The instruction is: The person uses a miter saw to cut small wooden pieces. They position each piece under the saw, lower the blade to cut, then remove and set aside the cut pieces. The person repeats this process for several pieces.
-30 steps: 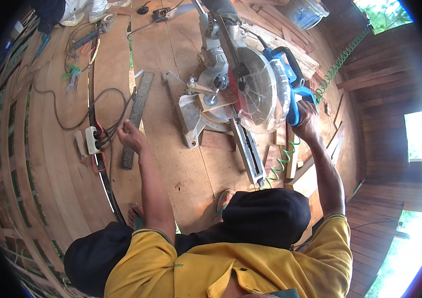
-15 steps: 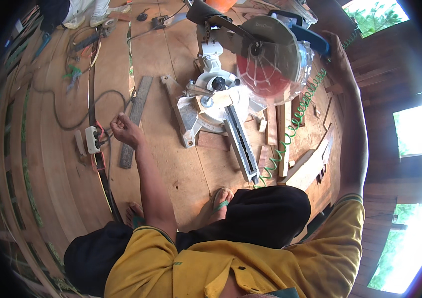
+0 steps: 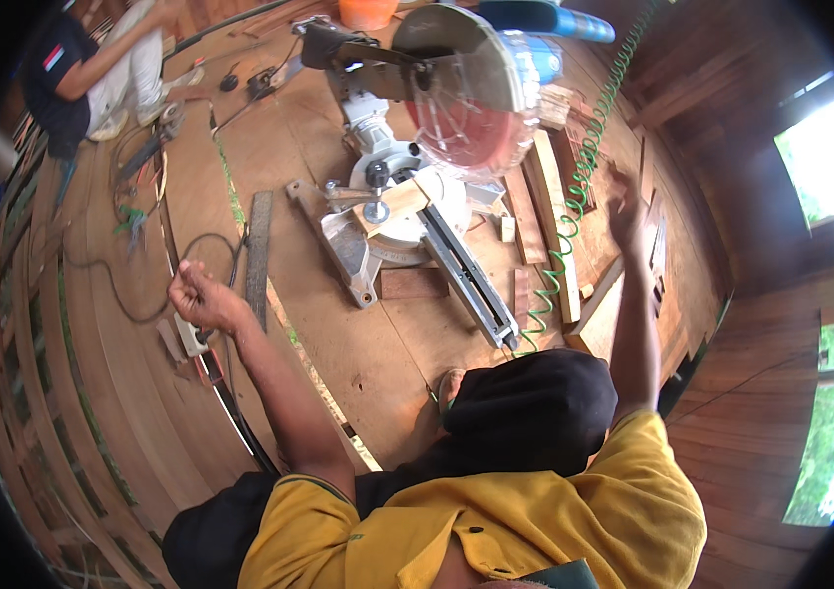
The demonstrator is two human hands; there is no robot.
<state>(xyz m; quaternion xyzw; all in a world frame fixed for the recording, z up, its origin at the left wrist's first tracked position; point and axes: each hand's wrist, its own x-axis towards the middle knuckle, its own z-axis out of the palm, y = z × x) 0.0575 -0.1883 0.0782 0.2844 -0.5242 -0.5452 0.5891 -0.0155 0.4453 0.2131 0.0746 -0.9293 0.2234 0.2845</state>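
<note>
Evidently solid, the miter saw (image 3: 448, 201) stands on the plywood floor (image 3: 338, 348), its cutting head raised and a pale wooden block (image 3: 405, 204) lying on its turntable beneath a hold-down clamp (image 3: 376, 212). It should handle as heavy and stiff; the clear blade guard (image 3: 476, 128) is probably its fragile part. For swinging the head, the blue handle (image 3: 589, 24) looks the natural hold; for lifting the saw, its metal base.

Right of the saw and well apart from that handle, the right grip (image 3: 630, 214) is blurred, loosely open, with nothing visible in it. Left of the saw, the left grip (image 3: 205, 298) is half curled, apparently empty, over a white power strip (image 3: 188, 336); whether they touch, I cannot tell.

Room right of the saw is narrowed by a green coiled hose (image 3: 589, 152) and planks (image 3: 549, 191). On the wearer's side, the saw's projecting table arm ends just beside a dark-trousered knee (image 3: 535, 398). Left of the saw lies more bare floor, broken by a dark flat bar (image 3: 258, 260) and an open gap.
</note>
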